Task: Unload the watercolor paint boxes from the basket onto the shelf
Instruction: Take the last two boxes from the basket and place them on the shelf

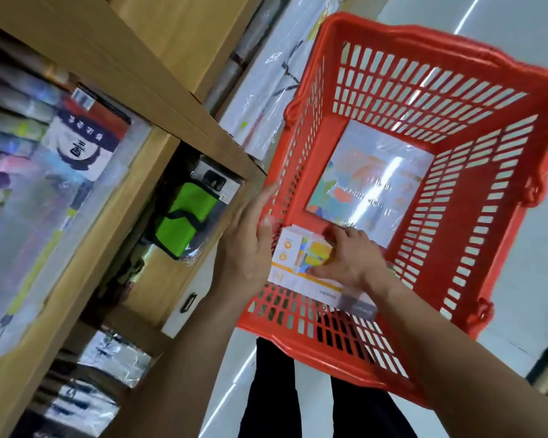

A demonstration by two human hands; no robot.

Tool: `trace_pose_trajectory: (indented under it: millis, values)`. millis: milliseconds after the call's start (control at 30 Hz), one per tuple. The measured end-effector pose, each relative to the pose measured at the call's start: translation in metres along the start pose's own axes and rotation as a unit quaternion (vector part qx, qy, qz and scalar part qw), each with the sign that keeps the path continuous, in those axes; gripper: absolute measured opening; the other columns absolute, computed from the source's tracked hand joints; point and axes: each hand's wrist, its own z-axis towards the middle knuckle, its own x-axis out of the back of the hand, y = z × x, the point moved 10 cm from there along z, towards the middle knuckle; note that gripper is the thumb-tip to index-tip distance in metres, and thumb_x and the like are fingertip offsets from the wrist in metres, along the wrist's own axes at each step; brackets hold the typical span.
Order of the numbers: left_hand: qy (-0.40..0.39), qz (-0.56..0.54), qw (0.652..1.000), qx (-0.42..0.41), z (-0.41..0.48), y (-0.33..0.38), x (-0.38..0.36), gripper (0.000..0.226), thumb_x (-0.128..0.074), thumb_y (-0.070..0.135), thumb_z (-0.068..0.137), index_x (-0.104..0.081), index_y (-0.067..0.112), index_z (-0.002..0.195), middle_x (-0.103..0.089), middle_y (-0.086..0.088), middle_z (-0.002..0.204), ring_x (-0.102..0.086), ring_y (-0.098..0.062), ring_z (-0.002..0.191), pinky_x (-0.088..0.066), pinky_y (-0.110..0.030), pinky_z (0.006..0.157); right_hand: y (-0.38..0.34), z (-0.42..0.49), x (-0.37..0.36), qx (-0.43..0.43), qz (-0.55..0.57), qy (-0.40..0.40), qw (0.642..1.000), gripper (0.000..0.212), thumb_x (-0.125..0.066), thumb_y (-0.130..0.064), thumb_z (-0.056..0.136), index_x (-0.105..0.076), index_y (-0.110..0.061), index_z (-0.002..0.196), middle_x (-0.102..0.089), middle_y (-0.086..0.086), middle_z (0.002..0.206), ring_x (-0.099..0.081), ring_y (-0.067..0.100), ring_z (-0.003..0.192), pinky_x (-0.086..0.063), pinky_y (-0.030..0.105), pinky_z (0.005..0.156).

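A red plastic basket (475, 128) hangs tilted in front of me at the right. Flat on its bottom lies a shrink-wrapped paint box (370, 181) with a pale, colourful cover. At the basket's near wall my right hand (345, 257) grips a white and orange paint box (301, 263) that rests against the inside of that wall. My left hand (250, 235) presses on the basket's left side from outside, thumb over the rim. The wooden shelf (114, 197) stands at the left.
The shelf compartments hold wrapped stationery, a red and white pack (86, 137) and a green pouch (184, 219). Plastic-wrapped rolls (266, 80) stand behind the basket. My dark trousers (276, 396) and the pale floor show below.
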Motion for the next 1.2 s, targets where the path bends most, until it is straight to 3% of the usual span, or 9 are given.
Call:
trace_pose_trajectory:
  millis: [200, 367, 467, 600, 733, 833, 933, 1000, 1200]
  values:
    - [-0.014, -0.009, 1.0, -0.002, 0.0, 0.001, 0.0, 0.051, -0.039, 0.016, 0.105, -0.043, 0.044, 0.147, -0.046, 0.026, 0.144, -0.036, 0.018, 0.134, -0.032, -0.009, 0.11, 0.003, 0.004, -0.003, -0.032, 0.043, -0.096, 0.994, 0.106, -0.078, -0.076, 0.058, -0.044, -0.026, 0.146, -0.04, 0.01, 0.14, -0.042, 0.035, 0.128, -0.041, 0.048, 0.108]
    - [-0.017, -0.017, 1.0, -0.007, 0.002, 0.0, -0.002, 0.051, -0.04, 0.014, 0.106, -0.043, 0.043, 0.148, -0.046, 0.03, 0.144, -0.037, 0.017, 0.135, -0.033, -0.01, 0.11, -0.012, -0.011, 0.008, 0.027, 0.102, -0.111, 0.988, 0.092, -0.088, -0.052, 0.068, -0.045, -0.021, 0.143, -0.064, 0.006, 0.133, -0.062, 0.028, 0.118, -0.049, 0.042, 0.101]
    - [-0.012, -0.013, 1.0, -0.015, 0.002, 0.0, 0.0, 0.053, -0.039, 0.02, 0.106, -0.04, 0.055, 0.145, -0.04, 0.047, 0.137, -0.038, 0.018, 0.133, -0.031, -0.003, 0.105, -0.02, -0.026, 0.025, 0.039, 0.007, -0.059, 0.997, 0.081, -0.08, -0.062, 0.07, -0.051, -0.024, 0.136, -0.068, 0.004, 0.123, -0.064, 0.027, 0.109, -0.053, 0.039, 0.091]
    - [-0.021, -0.06, 0.998, -0.011, 0.003, 0.003, 0.002, 0.059, -0.045, 0.016, 0.102, -0.043, 0.062, 0.138, -0.045, 0.046, 0.138, -0.045, 0.006, 0.136, -0.042, -0.021, 0.111, -0.006, -0.063, 0.073, -0.004, 0.12, 0.06, 0.991, 0.062, -0.074, -0.07, 0.064, -0.054, -0.034, 0.111, -0.072, -0.009, 0.1, -0.067, 0.018, 0.085, -0.048, 0.033, 0.066]
    - [0.009, -0.048, 0.999, 0.001, -0.003, 0.016, 0.016, 0.042, -0.053, 0.024, 0.096, -0.059, 0.038, 0.134, -0.057, 0.015, 0.134, -0.055, -0.014, 0.13, -0.046, -0.048, 0.109, 0.043, -0.121, 0.126, -0.084, 0.411, 0.187, 0.888, 0.054, -0.077, -0.062, 0.066, -0.068, -0.03, 0.108, -0.079, -0.017, 0.09, -0.074, -0.001, 0.076, -0.058, 0.032, 0.071]
    - [0.097, 0.064, 0.987, -0.108, -0.006, 0.07, 0.034, 0.029, -0.054, 0.03, 0.094, -0.067, 0.027, 0.119, -0.057, 0.009, 0.124, -0.056, -0.016, 0.118, -0.046, -0.036, 0.103, 0.073, -0.161, 0.157, -0.092, 0.555, 0.282, 0.777, 0.041, -0.077, -0.052, 0.07, -0.078, -0.023, 0.099, -0.082, -0.014, 0.088, -0.078, 0.004, 0.078, -0.058, 0.028, 0.066]
    - [0.023, 0.055, 0.98, -0.19, 0.016, 0.113, -0.02, 0.022, -0.058, 0.015, 0.092, -0.069, 0.015, 0.112, -0.066, 0.001, 0.115, -0.057, -0.008, 0.107, -0.043, -0.016, 0.096, 0.102, -0.194, 0.172, -0.096, 0.652, 0.333, 0.674, 0.022, -0.076, -0.044, 0.075, -0.084, -0.03, 0.089, -0.083, -0.008, 0.088, -0.079, 0.009, 0.076, -0.059, 0.023, 0.061]
    - [-0.06, 0.031, 0.994, -0.091, 0.049, 0.096, -0.072, 0.031, -0.066, 0.004, 0.09, -0.068, 0.006, 0.121, -0.068, -0.012, 0.122, -0.06, -0.018, 0.111, -0.04, -0.007, 0.092, 0.117, -0.208, 0.176, -0.091, 0.691, 0.333, 0.636, 0.013, -0.075, -0.038, 0.081, -0.085, -0.035, 0.089, -0.083, -0.007, 0.091, -0.08, 0.01, 0.079, -0.061, 0.024, 0.061]
    - [-0.199, 0.141, 0.956, 0.166, 0.094, -0.019, -0.174, 0.098, -0.074, 0.036, 0.089, -0.017, -0.001, 0.159, -0.032, -0.024, 0.162, -0.033, -0.037, 0.149, -0.029, -0.04, 0.119, 0.156, -0.222, 0.15, -0.142, 0.703, 0.31, 0.624, 0.011, -0.079, -0.036, 0.079, -0.085, -0.029, 0.085, -0.083, 0.002, 0.084, -0.08, 0.017, 0.067, -0.058, 0.024, 0.051]
